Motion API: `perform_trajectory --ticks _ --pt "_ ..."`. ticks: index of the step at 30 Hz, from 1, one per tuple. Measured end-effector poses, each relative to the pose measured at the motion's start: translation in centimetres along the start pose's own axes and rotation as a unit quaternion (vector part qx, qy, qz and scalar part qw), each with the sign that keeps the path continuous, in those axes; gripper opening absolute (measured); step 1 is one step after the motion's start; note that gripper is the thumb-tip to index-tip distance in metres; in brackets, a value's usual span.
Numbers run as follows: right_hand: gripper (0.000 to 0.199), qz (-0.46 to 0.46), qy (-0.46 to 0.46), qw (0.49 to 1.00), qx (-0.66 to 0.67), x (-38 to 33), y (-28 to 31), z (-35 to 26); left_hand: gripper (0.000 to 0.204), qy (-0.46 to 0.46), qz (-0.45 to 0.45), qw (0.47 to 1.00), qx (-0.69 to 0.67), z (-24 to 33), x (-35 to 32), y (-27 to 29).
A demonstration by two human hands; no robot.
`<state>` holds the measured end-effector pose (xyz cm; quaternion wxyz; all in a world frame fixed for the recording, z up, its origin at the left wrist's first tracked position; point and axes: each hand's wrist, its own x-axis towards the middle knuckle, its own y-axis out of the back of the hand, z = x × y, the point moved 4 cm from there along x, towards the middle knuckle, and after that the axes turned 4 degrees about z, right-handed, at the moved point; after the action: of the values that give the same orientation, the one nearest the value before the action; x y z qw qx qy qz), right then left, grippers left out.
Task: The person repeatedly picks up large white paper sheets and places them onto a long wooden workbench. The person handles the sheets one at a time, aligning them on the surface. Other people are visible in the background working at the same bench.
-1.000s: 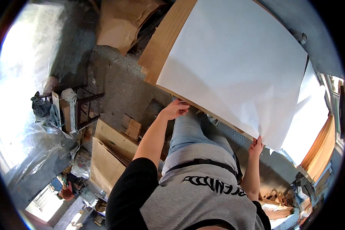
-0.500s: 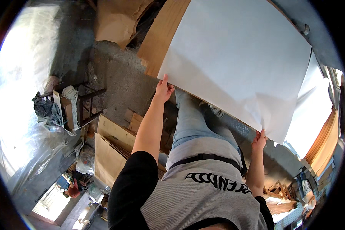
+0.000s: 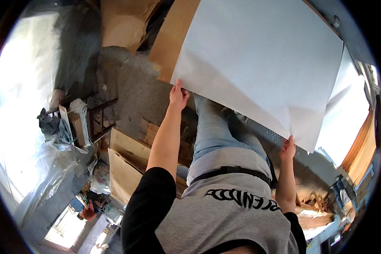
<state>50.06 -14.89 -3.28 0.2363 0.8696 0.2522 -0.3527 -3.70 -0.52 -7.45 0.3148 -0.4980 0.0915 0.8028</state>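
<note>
A large white sheet (image 3: 258,59), smooth like paper or film, spreads across the top of the view over a brown wooden board (image 3: 173,40), whose bare strip shows along the left. My left hand (image 3: 179,97) grips the sheet's near left corner, thumb on top and fingers curled underneath; whether it also holds the board is hidden. Farther right along the near edge, my right hand (image 3: 287,149) pinches the sheet between thumb and fingers. Creases fan out from that pinch. The sheet's right corner hangs loose beyond my right hand.
Wooden panels (image 3: 123,175) lean at my lower left. Beyond them stands a dark stool frame (image 3: 99,120) beside bags and rope. Brown paper (image 3: 125,25) lies at the top left. Wood scraps (image 3: 315,207) are piled at the lower right, below an orange curtain-like cloth (image 3: 360,148).
Both hands have shifted slightly upward in the view, keeping hold of the sheet. The sheet's near edge sits a little higher, and the view has shifted slightly too.
</note>
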Motion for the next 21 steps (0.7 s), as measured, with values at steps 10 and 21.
perform_trajectory --ticks 10,21 --pt "0.035 0.129 -0.012 0.987 0.096 0.9 7.9 0.3 0.027 -0.023 0.023 0.999 0.017 -0.3 0.8 0.1" --pt "0.038 -0.053 -0.138 0.975 -0.167 -4.5 -2.0 1.4 0.035 -0.035 0.045 0.993 0.100 0.8 -0.1 0.1"
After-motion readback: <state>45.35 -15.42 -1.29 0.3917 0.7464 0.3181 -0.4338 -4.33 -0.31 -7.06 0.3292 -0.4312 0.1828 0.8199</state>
